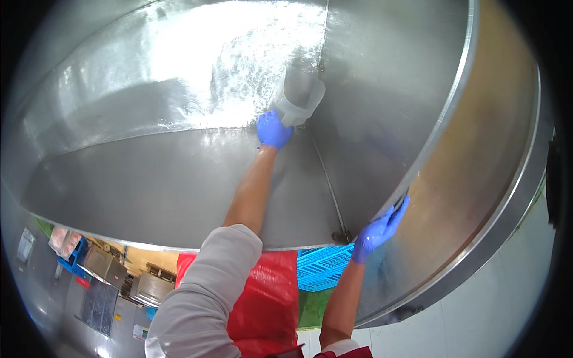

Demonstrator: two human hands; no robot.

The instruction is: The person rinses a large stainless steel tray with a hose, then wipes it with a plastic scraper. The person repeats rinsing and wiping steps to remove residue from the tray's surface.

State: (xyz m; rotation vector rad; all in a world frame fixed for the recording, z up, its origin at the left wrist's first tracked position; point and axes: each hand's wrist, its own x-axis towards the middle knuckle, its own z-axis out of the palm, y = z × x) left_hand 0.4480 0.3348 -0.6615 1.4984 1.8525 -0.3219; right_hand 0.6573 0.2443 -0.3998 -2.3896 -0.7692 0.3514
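The left hand (273, 129), in a blue glove, is closed around the handle side of a clear plastic jug (296, 98). The jug is held far inside a very big steel vat (179, 179), with its open mouth turned to the far right, against the shiny wet wall where a seam (325, 173) runs down the metal. The bare left forearm reaches up from a white sleeve (203, 298) at the near edge.

The right hand (381, 227), also in a blue glove, grips the rim of the vat (441, 119) on the right, with the fingers (399, 210) bent over the edge and pressed together. Right of this rim is the brownish outer wall of the vat.

Near the body hangs a red apron (265, 298). Under the vat, between the 2 arms, a blue plastic crate (322, 267) lies on the floor. At the near left stand some steel boxes (107, 265).
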